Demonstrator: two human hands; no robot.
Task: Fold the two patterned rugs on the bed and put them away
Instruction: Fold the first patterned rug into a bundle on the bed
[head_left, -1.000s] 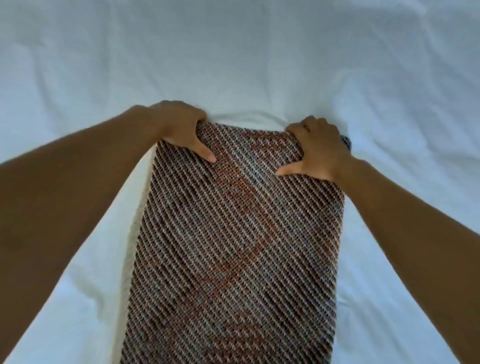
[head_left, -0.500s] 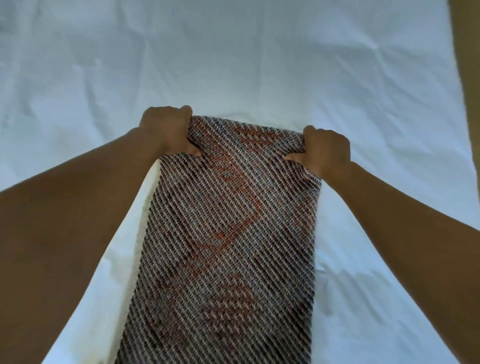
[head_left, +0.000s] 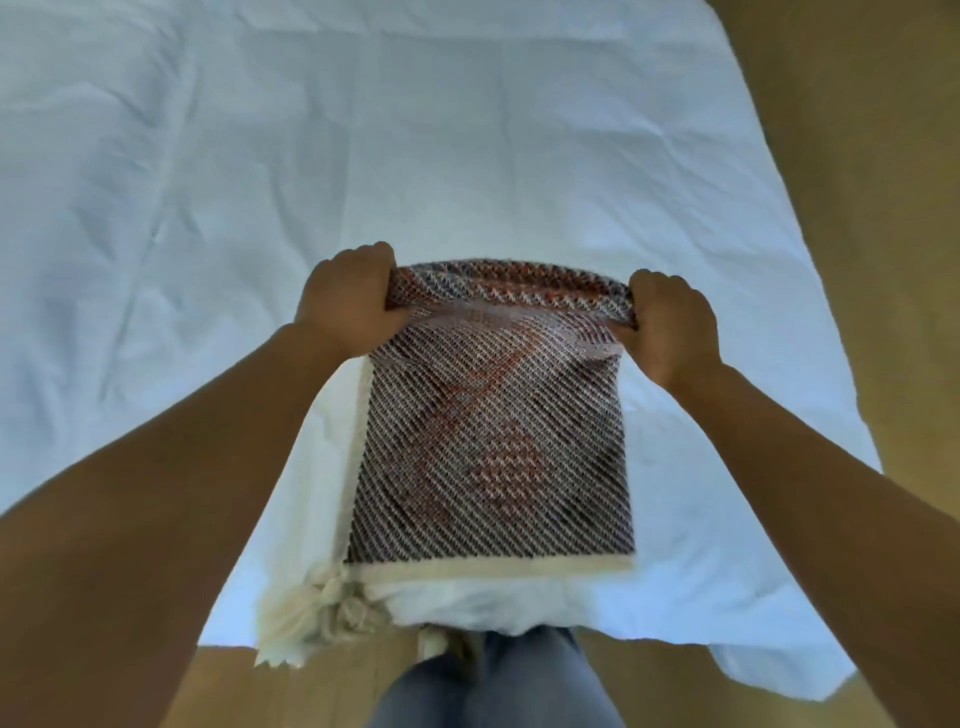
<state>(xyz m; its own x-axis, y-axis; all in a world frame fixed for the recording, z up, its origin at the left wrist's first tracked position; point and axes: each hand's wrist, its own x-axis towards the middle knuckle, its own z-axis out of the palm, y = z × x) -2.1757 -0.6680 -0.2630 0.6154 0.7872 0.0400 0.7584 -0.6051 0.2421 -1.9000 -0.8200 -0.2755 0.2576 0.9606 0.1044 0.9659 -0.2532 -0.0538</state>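
One patterned rug (head_left: 493, 447), woven in dark and white diagonal stripes with orange shapes, lies on the white bed sheet (head_left: 260, 182) near the bed's front edge. Its cream border and tassels (head_left: 322, 608) hang at the near left corner. My left hand (head_left: 350, 299) grips the rug's far left corner and my right hand (head_left: 670, 325) grips the far right corner. Between them the far edge is lifted off the sheet and curls over. A second rug is not in view.
Brown floor (head_left: 857, 156) runs along the bed's right side and below its front edge. My legs in grey trousers (head_left: 493, 686) stand against the bed's front edge. The wrinkled sheet stretches far and left.
Both hands have pulled the rug's far end toward me and raised it, so the edge now curls over. The visible rug is shorter, and the bed's front edge and floor have come into view.
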